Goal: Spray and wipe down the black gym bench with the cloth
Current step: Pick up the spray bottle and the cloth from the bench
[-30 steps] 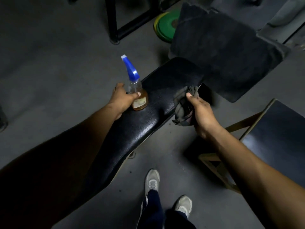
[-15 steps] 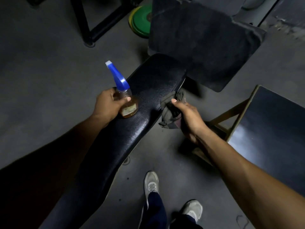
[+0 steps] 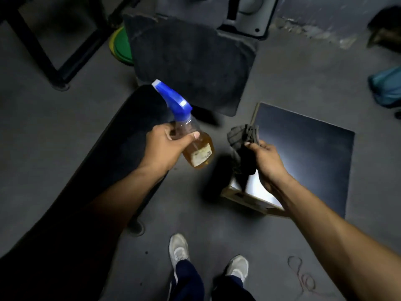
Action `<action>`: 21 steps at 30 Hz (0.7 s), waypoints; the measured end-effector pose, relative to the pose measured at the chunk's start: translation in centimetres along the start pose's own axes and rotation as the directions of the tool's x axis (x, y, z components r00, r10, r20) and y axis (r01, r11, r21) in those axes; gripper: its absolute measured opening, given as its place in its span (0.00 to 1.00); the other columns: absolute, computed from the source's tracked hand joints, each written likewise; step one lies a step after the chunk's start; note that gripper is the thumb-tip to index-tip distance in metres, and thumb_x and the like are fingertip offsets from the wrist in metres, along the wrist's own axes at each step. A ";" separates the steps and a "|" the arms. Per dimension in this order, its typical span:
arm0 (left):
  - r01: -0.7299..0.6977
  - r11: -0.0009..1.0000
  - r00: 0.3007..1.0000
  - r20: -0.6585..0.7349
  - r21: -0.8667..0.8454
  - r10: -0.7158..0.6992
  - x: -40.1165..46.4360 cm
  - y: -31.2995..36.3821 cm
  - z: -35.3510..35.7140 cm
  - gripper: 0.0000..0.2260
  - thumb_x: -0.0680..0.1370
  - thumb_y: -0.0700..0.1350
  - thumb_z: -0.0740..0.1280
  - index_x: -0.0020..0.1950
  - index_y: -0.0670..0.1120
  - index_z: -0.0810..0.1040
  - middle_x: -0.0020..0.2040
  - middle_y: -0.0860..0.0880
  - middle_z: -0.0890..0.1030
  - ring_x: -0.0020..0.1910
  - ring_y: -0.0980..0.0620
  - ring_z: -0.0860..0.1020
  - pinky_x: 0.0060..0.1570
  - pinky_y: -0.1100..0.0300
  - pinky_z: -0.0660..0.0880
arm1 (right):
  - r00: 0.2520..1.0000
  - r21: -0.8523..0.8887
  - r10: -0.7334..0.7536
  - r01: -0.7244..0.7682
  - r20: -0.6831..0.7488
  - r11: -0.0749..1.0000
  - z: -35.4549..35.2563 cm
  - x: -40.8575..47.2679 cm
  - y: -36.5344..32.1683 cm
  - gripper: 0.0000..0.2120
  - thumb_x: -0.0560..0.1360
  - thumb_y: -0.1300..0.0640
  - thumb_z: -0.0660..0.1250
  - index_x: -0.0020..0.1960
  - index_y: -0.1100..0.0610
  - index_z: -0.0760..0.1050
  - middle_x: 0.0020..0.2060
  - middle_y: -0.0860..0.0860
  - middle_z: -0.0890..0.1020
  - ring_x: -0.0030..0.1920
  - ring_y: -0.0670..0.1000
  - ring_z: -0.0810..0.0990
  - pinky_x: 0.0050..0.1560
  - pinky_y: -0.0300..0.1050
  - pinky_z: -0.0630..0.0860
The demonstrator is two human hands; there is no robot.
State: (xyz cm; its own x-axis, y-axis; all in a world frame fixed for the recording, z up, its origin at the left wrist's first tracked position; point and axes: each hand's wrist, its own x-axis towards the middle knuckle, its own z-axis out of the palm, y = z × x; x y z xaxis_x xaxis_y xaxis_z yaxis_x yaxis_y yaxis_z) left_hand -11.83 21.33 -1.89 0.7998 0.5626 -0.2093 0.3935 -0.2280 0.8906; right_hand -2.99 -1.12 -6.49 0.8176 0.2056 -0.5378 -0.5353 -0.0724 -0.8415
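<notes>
The left hand [image 3: 165,146] is gripping a clear spray bottle [image 3: 191,135] around its upper body just under the blue trigger head [image 3: 173,101], thumb wrapping the near side, and is holding it in the air, tilted, with its base off the right edge of the black gym bench [image 3: 121,135]. Amber liquid is filling roughly the lower half, so the bottle is probably feeling fairly light and rigid, though the smooth plastic may be slick; the narrow shoulder under the trigger looks like the sensible place to hold it, with a finger free for the lever. The right hand [image 3: 267,161] is clutching a dark cloth [image 3: 243,140], bunched and drooping below the fist, soft and limp enough to press flat against the padding. That hand is hovering over a glossy dark box top [image 3: 303,148], well apart from the bench, which is stretching diagonally under the left forearm, away to the left of both hands.
</notes>
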 end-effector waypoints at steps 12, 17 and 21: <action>-0.178 0.983 0.967 0.195 0.043 0.166 -2.0 9.5 16.5 0.12 0.69 0.51 0.79 0.48 0.47 0.86 0.41 0.55 0.87 0.44 0.60 0.84 0.51 0.55 0.82 | 0.966 -0.880 -0.257 0.135 0.015 0.456 -17.4 0.1 0.3 0.22 0.85 0.51 0.65 0.76 0.57 0.73 0.77 0.59 0.73 0.78 0.61 0.69 0.77 0.53 0.64; -0.193 0.976 0.961 0.221 0.103 0.167 -3.2 9.1 19.2 0.08 0.70 0.50 0.79 0.45 0.51 0.84 0.40 0.58 0.85 0.43 0.64 0.83 0.48 0.63 0.80 | 0.992 -0.954 -0.084 0.119 0.099 0.275 -18.9 -2.1 4.2 0.32 0.84 0.45 0.64 0.84 0.48 0.58 0.86 0.50 0.53 0.86 0.55 0.50 0.84 0.58 0.48; -0.173 0.982 0.965 0.212 0.078 0.153 -3.5 9.1 19.9 0.09 0.70 0.49 0.79 0.48 0.52 0.84 0.41 0.59 0.86 0.43 0.65 0.83 0.48 0.66 0.79 | 0.988 -0.954 -0.094 0.146 0.125 0.262 -19.8 -2.8 5.3 0.30 0.84 0.45 0.64 0.83 0.47 0.61 0.87 0.49 0.49 0.86 0.55 0.46 0.84 0.57 0.49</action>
State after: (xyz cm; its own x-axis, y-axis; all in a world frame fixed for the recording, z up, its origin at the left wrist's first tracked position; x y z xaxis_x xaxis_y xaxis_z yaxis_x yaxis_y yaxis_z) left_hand -2.03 1.43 -1.05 0.9282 0.3397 -0.1516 0.2837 -0.3830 0.8791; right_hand -3.87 -21.40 -10.47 0.8313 0.3318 -0.4460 0.1810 -0.9201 -0.3472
